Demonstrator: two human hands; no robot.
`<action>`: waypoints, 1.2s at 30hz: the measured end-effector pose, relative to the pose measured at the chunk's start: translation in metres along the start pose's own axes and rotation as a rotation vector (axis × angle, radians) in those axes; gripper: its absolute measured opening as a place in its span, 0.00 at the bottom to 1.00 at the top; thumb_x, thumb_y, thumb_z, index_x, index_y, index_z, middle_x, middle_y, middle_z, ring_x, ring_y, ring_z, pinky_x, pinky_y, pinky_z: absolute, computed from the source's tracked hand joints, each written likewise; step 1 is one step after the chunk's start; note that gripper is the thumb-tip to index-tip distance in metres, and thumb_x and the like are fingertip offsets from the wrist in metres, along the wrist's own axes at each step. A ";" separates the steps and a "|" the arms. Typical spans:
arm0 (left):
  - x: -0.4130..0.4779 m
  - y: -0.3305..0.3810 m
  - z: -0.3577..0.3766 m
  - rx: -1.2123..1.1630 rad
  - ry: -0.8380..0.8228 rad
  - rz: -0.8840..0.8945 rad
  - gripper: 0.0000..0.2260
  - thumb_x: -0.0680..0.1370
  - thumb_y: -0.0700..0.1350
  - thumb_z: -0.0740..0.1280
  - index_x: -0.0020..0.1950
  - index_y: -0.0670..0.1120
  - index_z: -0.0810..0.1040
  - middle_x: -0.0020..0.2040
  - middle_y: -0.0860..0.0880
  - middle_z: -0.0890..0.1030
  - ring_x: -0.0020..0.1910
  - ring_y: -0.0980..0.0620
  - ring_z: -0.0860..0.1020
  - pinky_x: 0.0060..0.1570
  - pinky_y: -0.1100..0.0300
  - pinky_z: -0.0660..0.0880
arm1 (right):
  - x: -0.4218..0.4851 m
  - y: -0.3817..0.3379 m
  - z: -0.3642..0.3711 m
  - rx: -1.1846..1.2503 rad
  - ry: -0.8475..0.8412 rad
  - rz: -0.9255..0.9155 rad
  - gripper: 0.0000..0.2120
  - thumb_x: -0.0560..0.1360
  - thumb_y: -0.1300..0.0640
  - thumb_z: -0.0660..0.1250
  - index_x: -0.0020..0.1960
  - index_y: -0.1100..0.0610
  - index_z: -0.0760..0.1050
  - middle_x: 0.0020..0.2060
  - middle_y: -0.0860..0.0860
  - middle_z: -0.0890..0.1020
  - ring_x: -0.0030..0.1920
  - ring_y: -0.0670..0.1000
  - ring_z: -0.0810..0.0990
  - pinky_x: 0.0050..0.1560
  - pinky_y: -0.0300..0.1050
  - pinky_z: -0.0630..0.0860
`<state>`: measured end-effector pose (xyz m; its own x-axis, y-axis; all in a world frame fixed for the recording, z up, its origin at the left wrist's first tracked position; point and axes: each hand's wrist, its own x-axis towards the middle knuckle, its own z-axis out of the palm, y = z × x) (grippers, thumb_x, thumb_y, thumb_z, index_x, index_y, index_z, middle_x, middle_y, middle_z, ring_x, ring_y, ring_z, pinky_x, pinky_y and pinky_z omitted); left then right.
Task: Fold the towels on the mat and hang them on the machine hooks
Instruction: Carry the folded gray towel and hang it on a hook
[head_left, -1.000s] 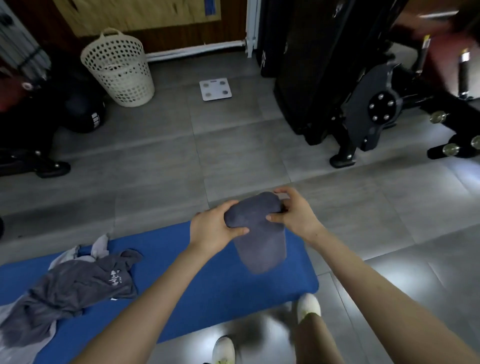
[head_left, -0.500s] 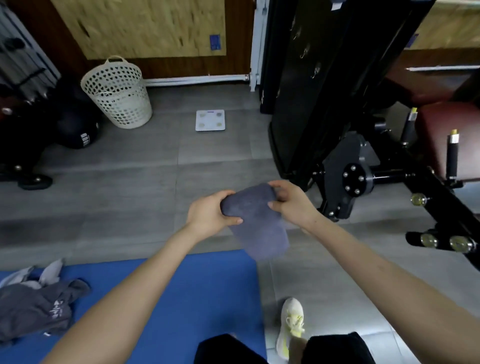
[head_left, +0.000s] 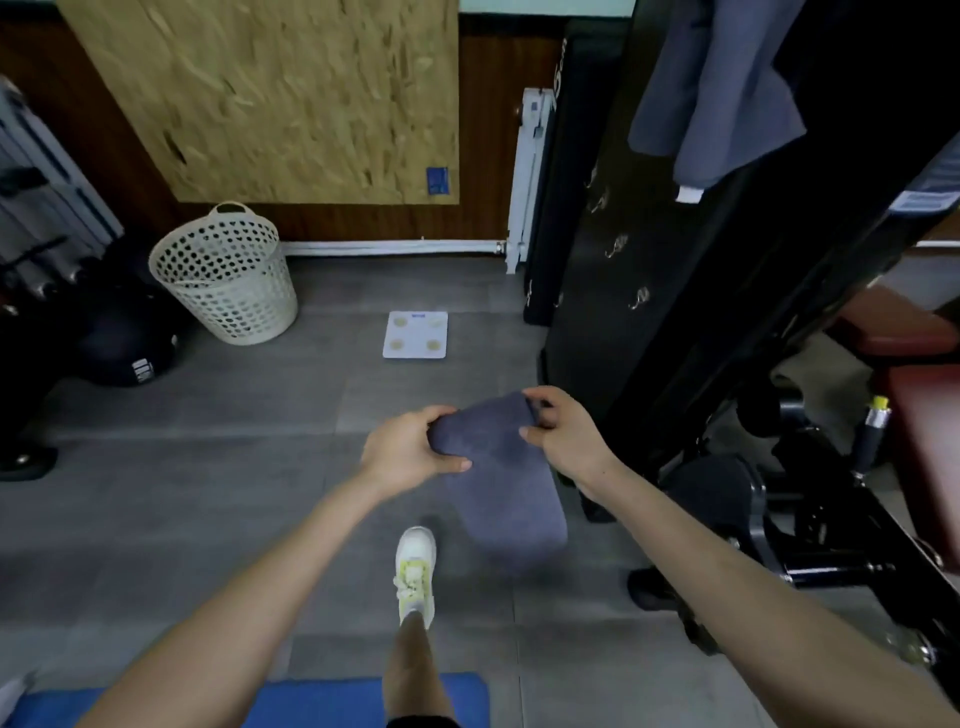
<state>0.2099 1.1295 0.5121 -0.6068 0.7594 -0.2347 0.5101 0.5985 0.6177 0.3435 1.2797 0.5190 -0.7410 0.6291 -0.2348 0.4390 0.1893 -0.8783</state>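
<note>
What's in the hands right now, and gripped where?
A folded dark grey towel, held at its upper end: left hand grips the left corner, right hand pinches the right corner. The rest hangs free.

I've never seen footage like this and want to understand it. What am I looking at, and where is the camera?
There is no robot here: a person works with bare hands. Every picture comes from one wide-angle camera worn on the head, looking forward and down, so the arms reach in from the bottom. The left hand and right hand both grip a folded dark grey towel by its upper end, in the air above the grey floor. A blue mat shows at the bottom edge. On the right stands a black gym machine with metal hooks; a grey cloth hangs high on it. A white basket and a scale sit on the floor.
</note>
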 end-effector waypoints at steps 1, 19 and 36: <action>0.031 -0.001 -0.011 -0.001 -0.014 0.007 0.31 0.63 0.55 0.78 0.64 0.55 0.73 0.58 0.55 0.80 0.58 0.53 0.77 0.54 0.59 0.73 | 0.028 -0.006 -0.002 0.027 0.039 0.013 0.17 0.73 0.69 0.65 0.61 0.61 0.70 0.50 0.59 0.79 0.53 0.56 0.78 0.57 0.51 0.74; 0.473 0.000 -0.101 0.055 -0.237 0.067 0.31 0.65 0.54 0.77 0.65 0.52 0.71 0.59 0.52 0.79 0.59 0.49 0.76 0.55 0.58 0.73 | 0.433 -0.052 -0.030 0.226 0.333 0.188 0.14 0.74 0.71 0.64 0.55 0.57 0.72 0.46 0.49 0.77 0.53 0.50 0.76 0.54 0.42 0.73; 0.610 0.075 -0.034 0.102 -0.909 0.730 0.31 0.70 0.49 0.67 0.72 0.51 0.65 0.72 0.50 0.67 0.73 0.48 0.61 0.71 0.55 0.57 | 0.441 -0.006 -0.060 0.299 0.488 0.405 0.15 0.73 0.74 0.63 0.57 0.62 0.77 0.50 0.53 0.81 0.44 0.30 0.77 0.51 0.27 0.70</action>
<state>-0.1425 1.6293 0.4407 0.4884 0.8097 -0.3254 0.6294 -0.0686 0.7740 0.0447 1.6012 0.4454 -0.2049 0.8863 -0.4153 0.4217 -0.3029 -0.8546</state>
